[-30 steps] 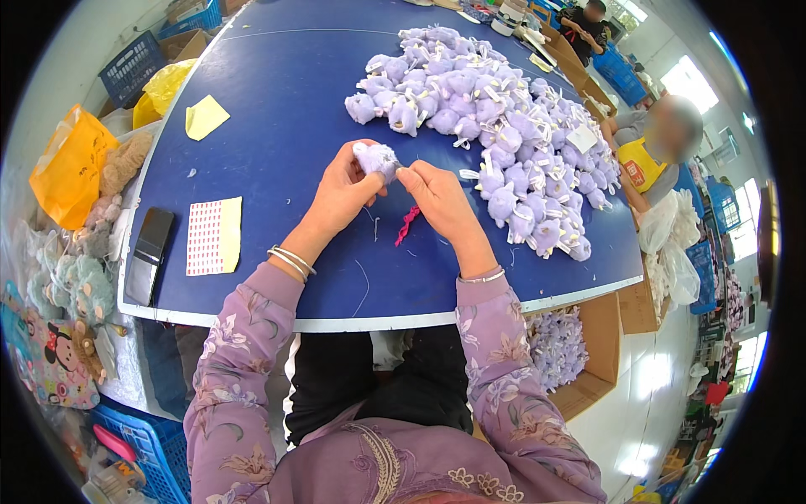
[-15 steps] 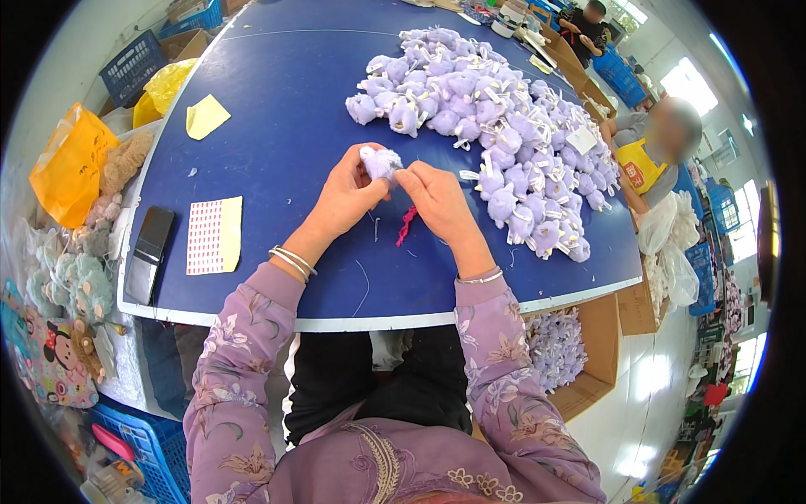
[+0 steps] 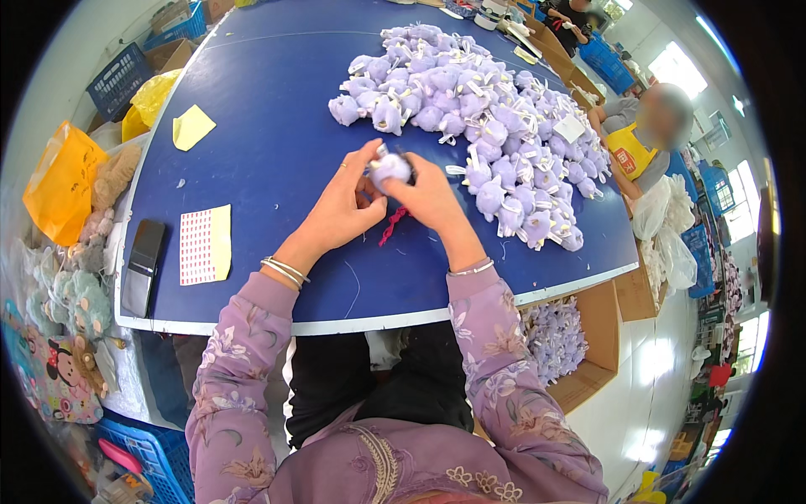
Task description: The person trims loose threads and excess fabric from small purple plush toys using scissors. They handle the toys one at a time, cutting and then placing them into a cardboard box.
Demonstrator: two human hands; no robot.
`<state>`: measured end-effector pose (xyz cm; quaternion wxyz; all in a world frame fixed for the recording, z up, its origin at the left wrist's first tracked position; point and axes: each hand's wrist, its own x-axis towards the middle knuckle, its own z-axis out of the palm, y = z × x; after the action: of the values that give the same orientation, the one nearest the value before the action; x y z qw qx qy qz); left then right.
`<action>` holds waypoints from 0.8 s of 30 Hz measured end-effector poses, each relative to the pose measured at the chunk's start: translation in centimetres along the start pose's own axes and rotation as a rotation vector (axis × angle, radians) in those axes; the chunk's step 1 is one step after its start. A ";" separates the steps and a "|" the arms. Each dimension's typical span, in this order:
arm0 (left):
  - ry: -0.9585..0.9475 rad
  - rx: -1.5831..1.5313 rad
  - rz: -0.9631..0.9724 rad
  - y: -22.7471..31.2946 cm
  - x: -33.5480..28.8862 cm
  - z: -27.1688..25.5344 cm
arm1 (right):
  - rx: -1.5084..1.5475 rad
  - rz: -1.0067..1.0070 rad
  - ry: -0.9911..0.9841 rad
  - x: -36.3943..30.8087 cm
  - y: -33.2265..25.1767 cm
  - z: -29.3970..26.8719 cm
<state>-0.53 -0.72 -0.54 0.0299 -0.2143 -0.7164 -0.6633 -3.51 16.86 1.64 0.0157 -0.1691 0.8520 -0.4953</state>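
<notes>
A small lilac plush toy (image 3: 390,170) with a pale loop is held between my two hands above the blue table. My left hand (image 3: 346,202) curls round its left side, fingertips near the loop, thumb below. My right hand (image 3: 428,193) closes on its right side. Something dark shows by the right fingers, too blurred to name. Just under the right hand hangs or lies a twisted crimson cord (image 3: 392,225); its upper end is hidden. A large pile of like lilac plush toys (image 3: 495,126) covers the table beyond and to the right.
On the blue table (image 3: 277,109) lie a label sheet (image 3: 201,245), a yellow paper (image 3: 193,128) and a black phone (image 3: 144,265). A carton of lilac pieces (image 3: 600,349) stands below right. Another person (image 3: 638,139) sits at the right edge. Plush toys and bags crowd the left.
The plush toy has been turned in my hands, its round lilac side now showing more. My left fingers have spread somewhat. The whole view has shifted slightly.
</notes>
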 end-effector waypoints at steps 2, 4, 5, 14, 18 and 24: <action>0.060 -0.091 0.003 0.0 0.0 -0.3 | 0.603 0.177 -0.008 -0.2 -0.2 -2.3; 0.147 -0.022 -0.013 -0.3 0.2 -0.8 | 1.124 -0.189 -0.081 -0.6 2.2 -6.3; 0.196 0.017 -0.015 -1.2 0.5 -1.0 | 1.280 -0.346 -0.227 -0.8 3.8 -8.8; 0.428 0.195 -0.020 -4.6 4.4 -2.6 | 0.255 0.109 0.145 6.0 0.5 -6.5; 0.534 0.354 0.003 -7.0 9.4 -5.7 | 0.096 0.079 0.370 9.8 2.0 -6.2; 0.546 0.373 0.044 -12.3 18.2 -10.9 | 0.012 0.076 0.258 6.1 2.5 -3.1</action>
<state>-23.97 -6.67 -4.85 0.2738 -0.0350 -0.7861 -0.5530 -10.55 18.72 2.00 -0.0741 -0.0713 0.8496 -0.5173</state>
